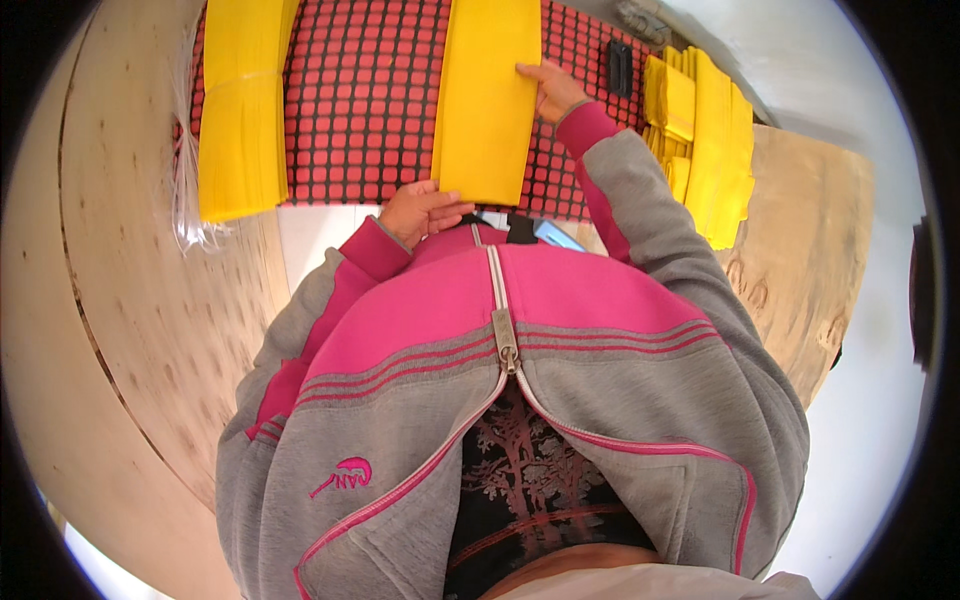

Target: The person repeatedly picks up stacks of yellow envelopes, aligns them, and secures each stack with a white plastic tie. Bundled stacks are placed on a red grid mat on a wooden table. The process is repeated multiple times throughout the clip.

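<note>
A long, flat yellow strip (488, 100), either one folded sheet or a thin stack, lies lengthwise in front of me on a red and black checked mat (360, 110). At its near left corner rests my left hand (425, 211), fingers stretched out along the corner and the near edge. My right hand (556, 92) pinches the strip's right edge higher up, thumb on top and the other fingers partly hidden. A thicker bundle of yellow strips (243, 120) lies to the left, with a clear band across it.
On the right, several yellow folded bundles (715, 150) are piled by the mat's edge. A small black object (619, 68) lies beside them. Clear plastic wrap (190, 200) hangs at the left. Wooden boards (140, 260) stretch along the left; another wooden surface (800, 230) stands right.
</note>
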The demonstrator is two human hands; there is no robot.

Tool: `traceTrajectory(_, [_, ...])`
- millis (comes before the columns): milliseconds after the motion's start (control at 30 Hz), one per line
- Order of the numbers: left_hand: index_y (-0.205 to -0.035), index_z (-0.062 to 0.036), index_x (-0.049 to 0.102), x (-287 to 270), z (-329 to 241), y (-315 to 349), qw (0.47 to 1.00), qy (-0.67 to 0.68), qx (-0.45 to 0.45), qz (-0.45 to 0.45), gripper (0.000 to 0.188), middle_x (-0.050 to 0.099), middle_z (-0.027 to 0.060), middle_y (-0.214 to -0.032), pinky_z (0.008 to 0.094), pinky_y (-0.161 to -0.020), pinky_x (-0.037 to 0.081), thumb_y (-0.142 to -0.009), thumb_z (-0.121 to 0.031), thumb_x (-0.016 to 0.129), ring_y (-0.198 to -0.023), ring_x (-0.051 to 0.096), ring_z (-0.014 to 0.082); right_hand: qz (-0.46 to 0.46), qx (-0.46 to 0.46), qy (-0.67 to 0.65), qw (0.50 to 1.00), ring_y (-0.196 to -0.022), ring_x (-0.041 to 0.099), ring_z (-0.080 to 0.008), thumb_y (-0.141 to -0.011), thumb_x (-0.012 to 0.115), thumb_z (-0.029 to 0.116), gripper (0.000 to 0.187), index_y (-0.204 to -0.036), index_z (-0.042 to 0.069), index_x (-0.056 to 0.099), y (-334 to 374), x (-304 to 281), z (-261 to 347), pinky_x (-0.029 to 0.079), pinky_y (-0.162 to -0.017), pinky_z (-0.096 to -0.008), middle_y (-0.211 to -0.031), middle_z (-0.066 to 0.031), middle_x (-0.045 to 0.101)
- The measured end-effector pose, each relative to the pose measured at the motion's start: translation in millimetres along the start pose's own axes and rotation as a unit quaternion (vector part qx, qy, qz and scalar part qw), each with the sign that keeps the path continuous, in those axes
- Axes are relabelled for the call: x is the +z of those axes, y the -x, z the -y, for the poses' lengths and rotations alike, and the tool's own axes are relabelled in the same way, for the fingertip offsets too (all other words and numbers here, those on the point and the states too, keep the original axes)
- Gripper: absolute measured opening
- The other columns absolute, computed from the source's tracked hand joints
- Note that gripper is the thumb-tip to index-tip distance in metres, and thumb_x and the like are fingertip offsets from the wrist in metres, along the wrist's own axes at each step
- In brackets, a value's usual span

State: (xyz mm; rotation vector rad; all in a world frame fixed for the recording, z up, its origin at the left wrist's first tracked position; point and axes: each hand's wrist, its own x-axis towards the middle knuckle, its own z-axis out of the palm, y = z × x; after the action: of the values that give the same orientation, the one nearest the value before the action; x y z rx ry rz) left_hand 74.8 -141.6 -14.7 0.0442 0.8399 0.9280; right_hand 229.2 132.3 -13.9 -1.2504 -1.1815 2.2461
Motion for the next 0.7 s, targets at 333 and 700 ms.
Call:
traceTrajectory(333, [-0.122, -0.0005, 0.052, -4, 10, 6, 0.998, 0.042, -0.013, -0.048, 0.03, 0.063, 0.0136, -0.118, 0.0259, -0.085, 0.053, -0.098, -0.018, 0.052, -0.108, 0.062, 0.0182, 0.008, -0.014, 0.011, 1.0, -0.107, 0.062, -0.0241, -0.098, 0.049, 0.019, 0.036, -0.128, -0.001, 0.049, -4, -3, -8, 0.052, -0.09, -0.0399, -0.122, -0.0126, 0.061])
traceTrajectory(700, [-0.11, 0.0003, 0.059, -7, 19, -3, 0.995, -0.009, -0.045, -0.088, 0.026, 0.068, 0.0135, -0.101, 0.0234, -0.077, 0.054, -0.096, -0.021, 0.055, -0.091, 0.068, 0.018, -0.04, -0.025, 0.079, 0.996, -0.092, 0.065, -0.0198, -0.097, 0.052, 0.02, 0.029, -0.118, 0.001, 0.054, -1, -4, -11, 0.054, -0.074, -0.0367, -0.106, -0.0104, 0.066])
